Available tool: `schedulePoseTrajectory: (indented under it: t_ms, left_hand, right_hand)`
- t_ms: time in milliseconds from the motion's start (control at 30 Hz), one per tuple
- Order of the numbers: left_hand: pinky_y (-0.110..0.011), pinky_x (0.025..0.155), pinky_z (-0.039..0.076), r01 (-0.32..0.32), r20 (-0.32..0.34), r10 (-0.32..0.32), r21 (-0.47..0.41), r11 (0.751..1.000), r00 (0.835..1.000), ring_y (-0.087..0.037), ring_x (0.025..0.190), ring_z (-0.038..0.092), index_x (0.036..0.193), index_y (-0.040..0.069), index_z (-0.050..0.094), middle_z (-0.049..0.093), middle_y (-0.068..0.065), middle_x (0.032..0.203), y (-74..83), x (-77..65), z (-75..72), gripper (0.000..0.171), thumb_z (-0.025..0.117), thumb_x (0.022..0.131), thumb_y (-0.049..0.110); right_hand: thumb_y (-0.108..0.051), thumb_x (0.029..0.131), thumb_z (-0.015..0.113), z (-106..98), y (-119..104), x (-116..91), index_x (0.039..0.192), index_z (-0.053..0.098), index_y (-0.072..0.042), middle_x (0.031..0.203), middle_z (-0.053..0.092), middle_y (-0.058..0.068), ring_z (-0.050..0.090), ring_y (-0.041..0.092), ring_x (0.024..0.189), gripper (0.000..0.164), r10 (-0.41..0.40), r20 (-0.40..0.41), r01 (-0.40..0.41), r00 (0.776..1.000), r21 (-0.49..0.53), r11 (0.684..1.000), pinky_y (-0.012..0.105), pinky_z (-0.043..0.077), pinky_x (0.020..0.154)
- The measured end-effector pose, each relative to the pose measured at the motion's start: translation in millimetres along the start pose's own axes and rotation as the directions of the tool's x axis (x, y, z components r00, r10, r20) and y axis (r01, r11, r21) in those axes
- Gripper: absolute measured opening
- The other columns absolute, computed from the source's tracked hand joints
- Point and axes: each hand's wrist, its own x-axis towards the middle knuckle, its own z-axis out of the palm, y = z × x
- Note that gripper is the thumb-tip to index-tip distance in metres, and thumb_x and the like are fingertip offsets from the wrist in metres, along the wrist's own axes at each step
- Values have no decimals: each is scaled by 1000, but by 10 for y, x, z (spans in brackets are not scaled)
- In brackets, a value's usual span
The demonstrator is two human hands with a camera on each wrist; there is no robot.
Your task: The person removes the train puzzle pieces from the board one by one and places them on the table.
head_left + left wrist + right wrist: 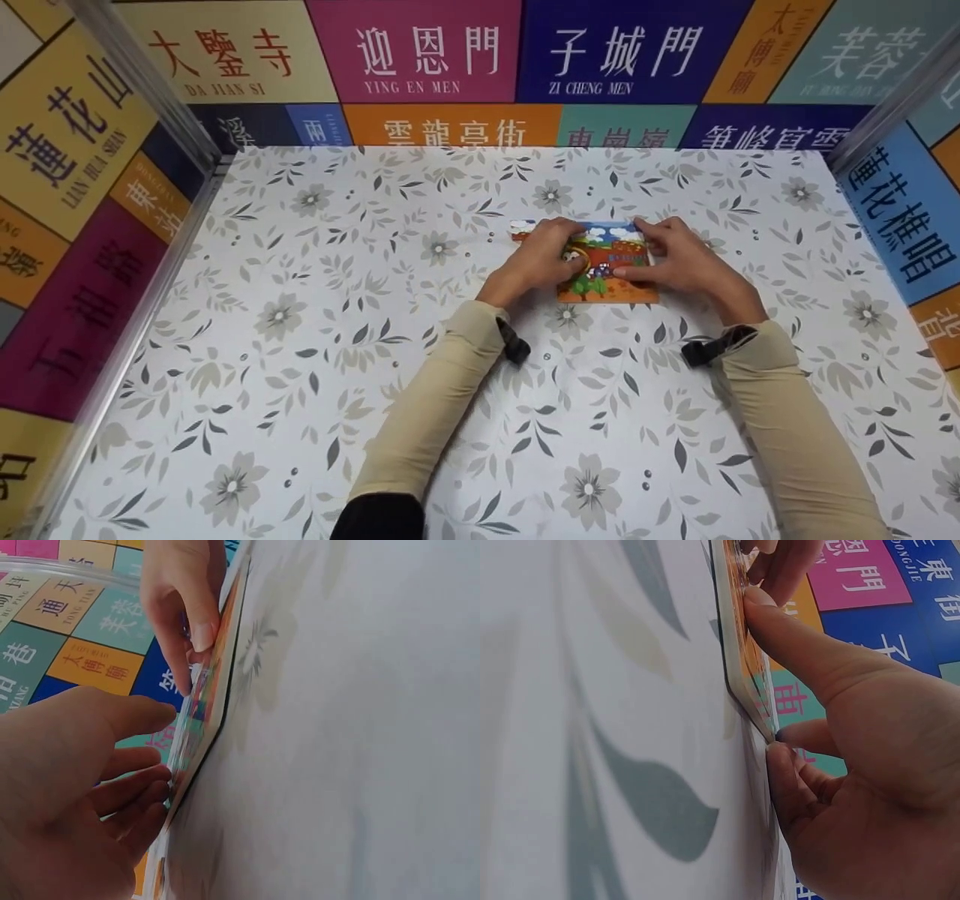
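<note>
A thin rectangular picture board point(607, 293), printed with a colourful cartoon scene, lies flat on the table under both hands. Shiny clear film shows along its face in the left wrist view. My left hand point(541, 253) rests over its left part, with the thumb and fingers apart and the fingers loosely bent against the board's side point(212, 701). With the right hand point(686, 259) I hold the right end: the thumb lies on the face and fingertips pinch the corner point(751, 682). A printed strip point(521, 225) sticks out past the left hand; whether it joins the board is hidden.
A white tablecloth point(300, 390) with grey flowers and leaves covers the table. Coloured panels point(420, 52) with large characters stand behind it and at both sides. A metal rail point(112, 390) runs along the left edge. Dark straps point(709, 351) circle the wrists.
</note>
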Motion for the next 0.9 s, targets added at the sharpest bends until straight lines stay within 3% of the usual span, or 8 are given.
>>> schedulePoseTrajectory:
  t_ms: [133, 267, 367, 600, 767, 900]
  left_hand:
    - [-35, 125, 41, 37, -40, -37, -4, 999, 999, -20, 146, 54, 153, 14, 62, 61, -4, 155, 25, 96, 43, 52, 70, 104, 29]
    - [-37, 121, 46, 46, -81, -41, 55, 997, 996, -23, 141, 58, 150, 12, 64, 64, -6, 150, 201, 18, -18, 48, 69, 106, 31]
    - [-38, 117, 49, 56, -104, -42, 129, 990, 994, -23, 136, 60, 148, 14, 67, 67, -5, 145, 249, -11, -14, 46, 69, 106, 32]
    - [-39, 113, 53, 56, -101, -33, 239, 970, 994, -21, 132, 61, 145, 14, 69, 68, -3, 140, 293, -57, -11, 42, 68, 107, 32]
    - [-38, 111, 54, 40, -79, -12, 360, 932, 997, -21, 133, 60, 143, 16, 69, 66, -2, 144, 320, -22, 2, 38, 65, 109, 34]
    - [-37, 115, 52, 40, -37, -28, 388, 921, 999, -20, 137, 56, 143, 17, 68, 63, -1, 150, 373, 3, -27, 38, 64, 110, 35]
  right_hand:
    - [-62, 89, 84, -22, 17, -6, 172, 27, -10, 142, 41, 26, 43, 36, 120, 113, -13, -11, 12, 1000, -12, 1000, 56, 40, 104]
    - [-55, 92, 84, -20, 32, -9, 171, 29, -6, 137, 44, 27, 44, 35, 116, 108, -45, -22, 44, 999, -37, 998, 53, 40, 99]
    - [-53, 93, 83, -16, 33, -4, 170, 29, -5, 137, 45, 28, 44, 35, 115, 106, -65, -23, 64, 998, -47, 997, 53, 40, 97]
    - [-46, 99, 79, -6, 37, 6, 168, 34, -4, 124, 47, 23, 44, 32, 108, 92, -84, -51, 83, 995, -23, 996, 48, 39, 91]
    - [-36, 104, 75, -23, 37, 3, 166, 39, -3, 124, 50, 24, 50, 35, 112, 79, -93, -65, 93, 994, 3, 996, 52, 43, 99]
    - [-34, 104, 75, -40, 44, 2, 166, 40, -3, 125, 52, 25, 54, 38, 115, 78, -94, -64, 95, 993, 10, 995, 56, 45, 104]
